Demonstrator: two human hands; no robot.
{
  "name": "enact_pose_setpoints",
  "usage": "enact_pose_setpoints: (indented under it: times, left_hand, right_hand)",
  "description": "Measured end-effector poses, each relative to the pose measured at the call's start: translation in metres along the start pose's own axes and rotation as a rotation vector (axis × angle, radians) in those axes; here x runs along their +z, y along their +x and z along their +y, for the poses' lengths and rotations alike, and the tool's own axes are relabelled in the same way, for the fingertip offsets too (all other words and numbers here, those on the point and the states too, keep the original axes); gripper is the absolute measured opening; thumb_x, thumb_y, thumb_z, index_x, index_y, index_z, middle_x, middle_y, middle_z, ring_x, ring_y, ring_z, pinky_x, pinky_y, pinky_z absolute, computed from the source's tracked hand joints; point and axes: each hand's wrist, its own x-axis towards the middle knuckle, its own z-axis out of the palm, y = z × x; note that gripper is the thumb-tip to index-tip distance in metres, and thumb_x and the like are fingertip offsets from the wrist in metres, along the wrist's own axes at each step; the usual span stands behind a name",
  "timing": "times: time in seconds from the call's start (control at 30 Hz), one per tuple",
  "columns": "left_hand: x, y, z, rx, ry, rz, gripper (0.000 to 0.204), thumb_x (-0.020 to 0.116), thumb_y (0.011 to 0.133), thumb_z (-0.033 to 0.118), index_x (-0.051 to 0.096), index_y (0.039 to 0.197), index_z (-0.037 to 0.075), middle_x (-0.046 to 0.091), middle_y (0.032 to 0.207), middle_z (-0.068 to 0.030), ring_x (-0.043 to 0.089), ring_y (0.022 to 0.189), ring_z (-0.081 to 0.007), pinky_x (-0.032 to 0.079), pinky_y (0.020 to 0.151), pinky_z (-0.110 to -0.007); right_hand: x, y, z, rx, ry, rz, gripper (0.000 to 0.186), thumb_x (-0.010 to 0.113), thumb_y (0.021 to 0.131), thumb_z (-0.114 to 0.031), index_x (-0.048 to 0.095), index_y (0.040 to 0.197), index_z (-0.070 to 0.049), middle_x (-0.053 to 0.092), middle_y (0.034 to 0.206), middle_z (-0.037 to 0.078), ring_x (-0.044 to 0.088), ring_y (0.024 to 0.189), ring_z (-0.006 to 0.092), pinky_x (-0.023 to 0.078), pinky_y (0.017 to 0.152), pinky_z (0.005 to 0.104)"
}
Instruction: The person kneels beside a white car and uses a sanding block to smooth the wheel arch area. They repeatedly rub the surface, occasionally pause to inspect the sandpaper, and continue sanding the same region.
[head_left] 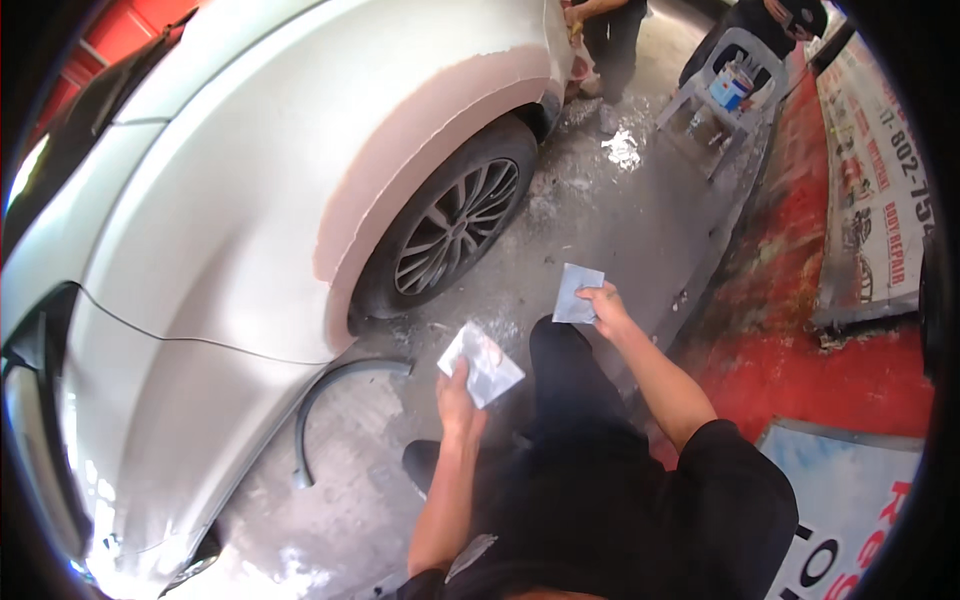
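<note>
Grey concrete floor [640,230], stained and scuffed, runs between one white car [250,150] on the left and a red wall [800,370] on the right. Two thin flat plates show, one per hand, both held above the floor and well apart from the car. The left hand [460,412] grasps a whitish rectangular plate [488,372] by its lower left edge, thumb on top; a faint pinkish mark shows on its face. The right hand [606,306] pinches a grey-blue rectangular plate [570,300] at its right edge, thumb laid across the face. The two plates are near each other but not touching.

One wheel [465,225] of the car is in view, with a black tyre and a many-spoked rim; one pinkish band [400,140] follows the edge of the wheel arch above it. One curved grey trim strip [302,430] lies on the floor, beside the car's lower edge. Toward the floor's far right corner stands one pale plastic armchair [755,55], with a blue-and-white can [730,90] on its seat. Two other people are at the far end: one person [615,45] by the car's far corner, another person [740,20] behind the armchair. Two printed panels, a banner [860,180] and a signboard [850,460], are along the right side.
</note>
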Motion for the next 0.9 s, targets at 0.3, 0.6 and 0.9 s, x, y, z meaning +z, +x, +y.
enact_pose_setpoints:
  times: [0.3,0.6,0.9]
  left_hand:
    - [0.222,-0.04,0.12,0.429,0.4,-0.258,0.04,0.047,0.109,0.026,0.051,0.132,-0.006,0.062,0.124,-0.0119,0.06,0.111,-0.0206,0.046,0.101,-0.035]
    - [0.386,-0.089,0.114,0.571,0.602,-0.312,0.042,0.041,0.111,0.031,0.062,0.118,-0.005,0.067,0.107,-0.0086,0.058,0.095,-0.0141,0.047,0.087,-0.03]
    - [0.443,-0.106,0.08,0.408,0.504,-0.534,0.042,0.039,0.111,0.03,0.062,0.121,-0.005,0.067,0.113,-0.0098,0.062,0.102,-0.0175,0.049,0.091,-0.033]
  right_hand:
    - [0.022,-0.138,-0.149,-0.616,-0.567,0.041,0.031,0.057,0.095,-0.01,0.062,0.122,0.007,0.071,0.098,0.016,0.066,0.087,0.0174,0.05,0.076,0.0328]
    - [0.102,-0.248,-0.307,-1.263,-0.754,0.015,0.038,0.06,0.087,-0.004,0.061,0.124,0.001,0.065,0.11,0.02,0.066,0.097,0.0365,0.055,0.081,0.0417]
    - [0.068,-0.236,-0.372,-1.107,-0.675,0.242,0.036,0.058,0.088,-0.005,0.062,0.123,-0.001,0.057,0.091,0.017,0.062,0.083,0.0383,0.052,0.07,0.0449]
